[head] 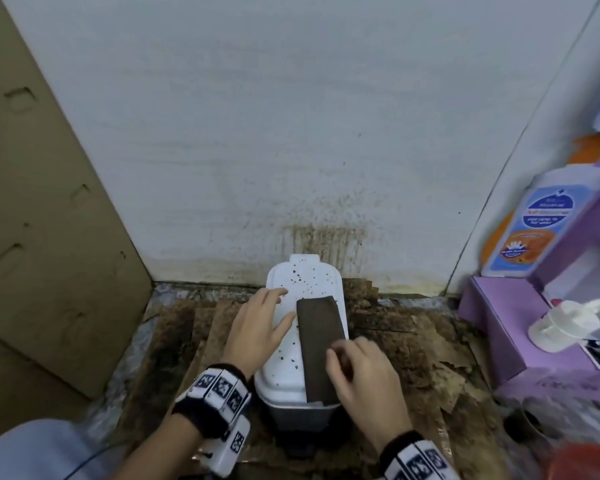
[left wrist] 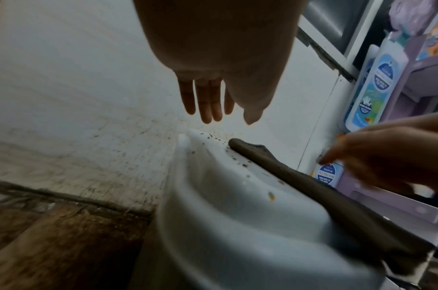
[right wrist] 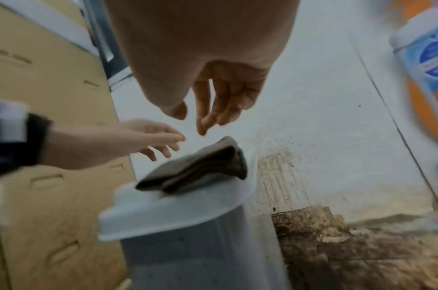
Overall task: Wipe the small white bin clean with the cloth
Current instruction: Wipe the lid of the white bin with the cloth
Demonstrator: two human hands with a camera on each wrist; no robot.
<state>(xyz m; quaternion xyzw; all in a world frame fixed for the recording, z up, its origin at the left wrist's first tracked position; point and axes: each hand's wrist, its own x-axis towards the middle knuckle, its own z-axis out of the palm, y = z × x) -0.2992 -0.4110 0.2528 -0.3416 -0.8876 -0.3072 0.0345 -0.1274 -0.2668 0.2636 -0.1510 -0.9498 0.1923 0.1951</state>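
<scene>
The small white bin [head: 305, 278] stands on the floor against the wall, and brown specks dot its lid [left wrist: 225, 206]. A folded brown cloth [head: 321, 341] lies lengthwise along the right side of the lid. My left hand [head: 260, 327] hovers over the lid's left side with its fingers [left wrist: 208, 102] straight, holding nothing. My right hand [head: 361, 372] is above the near end of the cloth [right wrist: 200, 170]. Its fingers [right wrist: 213, 109] hang loosely curled, and the right wrist view shows a gap between them and the cloth.
A tall cardboard sheet [head: 49, 237] leans at the left. To the right stands a purple rack [head: 499, 323] holding a blue-labelled bottle [head: 541, 220] and a white pump bottle [head: 565, 323]. The wall [head: 323, 237] behind the bin is stained brown. Dirty brown cardboard [head: 413, 341] covers the floor.
</scene>
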